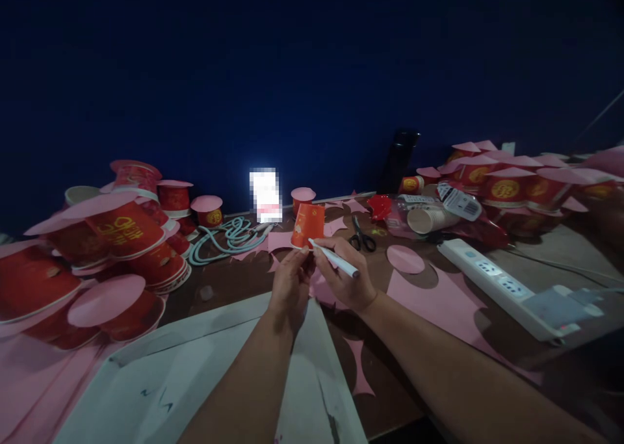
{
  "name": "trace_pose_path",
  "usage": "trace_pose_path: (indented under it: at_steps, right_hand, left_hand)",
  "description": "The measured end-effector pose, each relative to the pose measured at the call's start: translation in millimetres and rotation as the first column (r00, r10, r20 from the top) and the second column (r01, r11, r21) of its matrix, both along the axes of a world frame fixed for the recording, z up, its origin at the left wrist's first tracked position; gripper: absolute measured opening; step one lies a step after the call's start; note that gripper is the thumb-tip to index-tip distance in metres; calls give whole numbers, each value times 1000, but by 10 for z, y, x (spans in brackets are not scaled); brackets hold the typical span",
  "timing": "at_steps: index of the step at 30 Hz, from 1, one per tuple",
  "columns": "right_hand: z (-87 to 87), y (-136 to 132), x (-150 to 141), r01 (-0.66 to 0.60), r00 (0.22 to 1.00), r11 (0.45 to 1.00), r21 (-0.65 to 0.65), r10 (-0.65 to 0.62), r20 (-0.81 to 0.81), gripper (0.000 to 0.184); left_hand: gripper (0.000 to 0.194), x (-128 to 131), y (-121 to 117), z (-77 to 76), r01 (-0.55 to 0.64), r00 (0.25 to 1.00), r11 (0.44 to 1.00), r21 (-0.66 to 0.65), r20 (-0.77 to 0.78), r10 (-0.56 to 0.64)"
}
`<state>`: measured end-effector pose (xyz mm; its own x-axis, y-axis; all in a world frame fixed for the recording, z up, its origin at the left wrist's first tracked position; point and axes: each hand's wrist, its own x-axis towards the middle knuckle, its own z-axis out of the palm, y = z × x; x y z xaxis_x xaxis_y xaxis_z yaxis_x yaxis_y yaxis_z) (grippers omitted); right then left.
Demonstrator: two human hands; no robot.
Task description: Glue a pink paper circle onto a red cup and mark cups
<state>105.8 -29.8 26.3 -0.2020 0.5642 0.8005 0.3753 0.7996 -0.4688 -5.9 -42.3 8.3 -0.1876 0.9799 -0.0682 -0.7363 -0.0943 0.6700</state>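
A red paper cup [311, 222] with small yellow print stands out in front of me at the middle, tilted a little. At its lower edge, the fingers of my left hand [291, 280] are closed on it. My right hand [350, 274] grips a white marker pen [340, 262], whose tip points toward the bottom of the cup beside my left fingertips. Whether the tip touches the cup I cannot tell. Beneath both hands lie pink paper scraps [324, 289] and a white board [195, 359] with dark pen marks.
Red cups with pink discs [121, 226] crowd the left; more [507, 187] fill the far right. Black scissors [361, 237], a pink disc [405, 259], bagged paper cups [431, 219] and a power strip [487, 278] lie rightward. A coiled cable [214, 246] sits near a bright screen [266, 194].
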Motion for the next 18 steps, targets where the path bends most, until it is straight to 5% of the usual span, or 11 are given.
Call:
trace_pose_path:
  at_steps: [18]
  right_hand:
    - [-14,17,12,4,1000,1000,-11,-4,-21,16]
  left_hand:
    - [15,-15,5,5,0,999,1000,-23,35,1]
